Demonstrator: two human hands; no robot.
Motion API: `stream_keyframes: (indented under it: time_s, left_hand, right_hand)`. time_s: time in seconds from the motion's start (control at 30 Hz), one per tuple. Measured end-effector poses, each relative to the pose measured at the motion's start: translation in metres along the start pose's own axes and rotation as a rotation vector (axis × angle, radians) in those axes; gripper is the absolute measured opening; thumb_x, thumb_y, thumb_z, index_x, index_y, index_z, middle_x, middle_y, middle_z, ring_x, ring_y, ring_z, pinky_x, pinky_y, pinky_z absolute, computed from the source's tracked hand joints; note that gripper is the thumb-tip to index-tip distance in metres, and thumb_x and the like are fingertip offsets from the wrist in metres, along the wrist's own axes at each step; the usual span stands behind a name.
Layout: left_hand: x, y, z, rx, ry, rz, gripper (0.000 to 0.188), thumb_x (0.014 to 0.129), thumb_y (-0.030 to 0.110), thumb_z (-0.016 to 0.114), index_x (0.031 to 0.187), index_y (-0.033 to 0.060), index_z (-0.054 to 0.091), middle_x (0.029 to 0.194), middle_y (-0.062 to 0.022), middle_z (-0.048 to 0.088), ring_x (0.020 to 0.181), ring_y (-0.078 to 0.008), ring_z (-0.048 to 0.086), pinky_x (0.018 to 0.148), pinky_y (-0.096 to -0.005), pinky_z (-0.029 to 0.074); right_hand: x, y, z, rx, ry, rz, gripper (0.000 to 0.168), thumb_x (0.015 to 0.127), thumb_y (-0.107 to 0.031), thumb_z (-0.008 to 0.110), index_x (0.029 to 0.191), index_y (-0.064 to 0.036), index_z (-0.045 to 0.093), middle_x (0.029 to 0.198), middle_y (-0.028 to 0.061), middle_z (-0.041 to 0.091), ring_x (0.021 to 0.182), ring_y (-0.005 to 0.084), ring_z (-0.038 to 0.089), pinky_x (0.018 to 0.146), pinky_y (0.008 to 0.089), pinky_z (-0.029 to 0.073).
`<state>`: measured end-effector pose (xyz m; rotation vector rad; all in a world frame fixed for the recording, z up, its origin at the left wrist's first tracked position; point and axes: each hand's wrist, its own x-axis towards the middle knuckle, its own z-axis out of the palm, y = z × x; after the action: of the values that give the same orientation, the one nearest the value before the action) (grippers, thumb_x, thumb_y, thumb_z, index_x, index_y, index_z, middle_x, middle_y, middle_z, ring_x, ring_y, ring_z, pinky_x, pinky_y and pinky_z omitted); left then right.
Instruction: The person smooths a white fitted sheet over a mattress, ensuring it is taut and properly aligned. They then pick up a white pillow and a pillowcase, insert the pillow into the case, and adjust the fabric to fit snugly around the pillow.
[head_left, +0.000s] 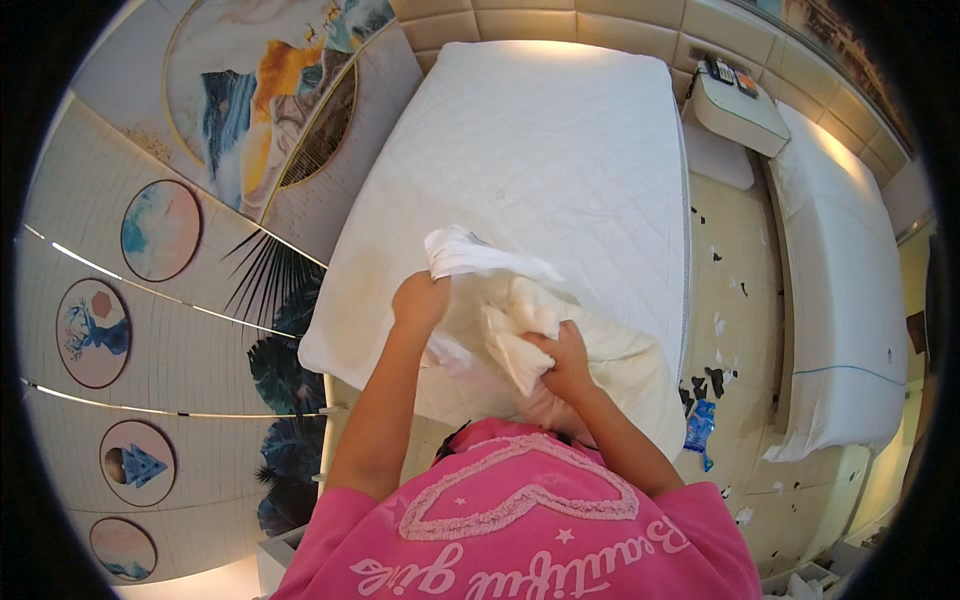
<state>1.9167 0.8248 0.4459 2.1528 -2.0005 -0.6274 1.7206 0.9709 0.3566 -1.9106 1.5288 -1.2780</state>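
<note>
My left hand (421, 301) grips the edge of a white fabric cover (480, 255), held up over the near end of the bed. In my right hand (561, 360) is a bunched corner of a cream quilt (619, 349). The quilt partly lies inside or under the white cover; which of the two I cannot tell. Its lower part hangs down near the foot of the bed, beside my body. Beneath both lies a mattress (540, 150) with a white quilted surface and a faint yellowish stain at its near left.
A second bed (840, 300) with white bedding stands at the right. Between the beds, a bedside cabinet (739, 112) carries a telephone (720, 71). Dark and white scraps and a blue plastic wrapper (699, 426) litter the floor. A wall with round pictures (161, 230) runs along the left.
</note>
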Motion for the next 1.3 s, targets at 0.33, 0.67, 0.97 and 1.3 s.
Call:
stream_keyframes:
  time_s: [0.33, 0.67, 0.97, 1.3]
  left_hand:
    - [-0.091, 0.077, 0.022, -0.144, -0.533, 0.541, 0.037, 0.078, 0.031, 0.053, 0.093, -0.0015, 0.063, 0.09, -0.0223, 0.065, 0.084, -0.0375, 0.061, 0.075, -0.0407, 0.048]
    - [-0.073, 0.038, 0.037, -0.116, -0.256, 0.451, 0.029, 0.074, 0.016, 0.061, 0.098, -0.0002, 0.065, 0.091, -0.0242, 0.064, 0.089, -0.0354, 0.062, 0.076, -0.0379, 0.048]
    - [-0.037, 0.032, 0.01, -0.851, -0.495, 0.029, 0.035, 0.085, 0.022, 0.055, 0.112, -0.0004, 0.06, 0.106, -0.0099, 0.064, 0.092, -0.0206, 0.061, 0.079, -0.0329, 0.048]
    - [-0.042, 0.04, 0.039, -0.878, -0.305, 0.157, 0.034, 0.085, 0.02, 0.059, 0.111, -0.0021, 0.061, 0.101, -0.0099, 0.065, 0.091, -0.0174, 0.06, 0.077, -0.0289, 0.047]
  right_hand:
    - [-0.037, 0.026, 0.013, -0.127, -0.103, 0.034, 0.048, 0.054, -0.002, 0.065, 0.101, -0.01, 0.064, 0.1, 0.0129, 0.059, 0.095, 0.0363, 0.05, 0.08, 0.0422, 0.041]
    - [-0.019, 0.007, 0.015, 0.124, 0.103, 0.075, 0.046, 0.063, -0.002, 0.065, 0.109, -0.008, 0.063, 0.109, 0.0131, 0.062, 0.107, 0.0353, 0.055, 0.093, 0.0438, 0.04]
    - [-0.004, 0.0, 0.002, -0.09, 0.009, -0.073, 0.062, 0.052, 0.002, 0.064, 0.111, -0.019, 0.065, 0.097, 0.0117, 0.057, 0.09, 0.0352, 0.049, 0.078, 0.0409, 0.041]
    - [-0.005, -0.001, -0.004, -0.154, -0.094, -0.011, 0.096, 0.056, 0.001, 0.069, 0.141, -0.002, 0.025, 0.096, 0.0169, 0.056, 0.087, 0.0355, 0.05, 0.077, 0.0414, 0.041]
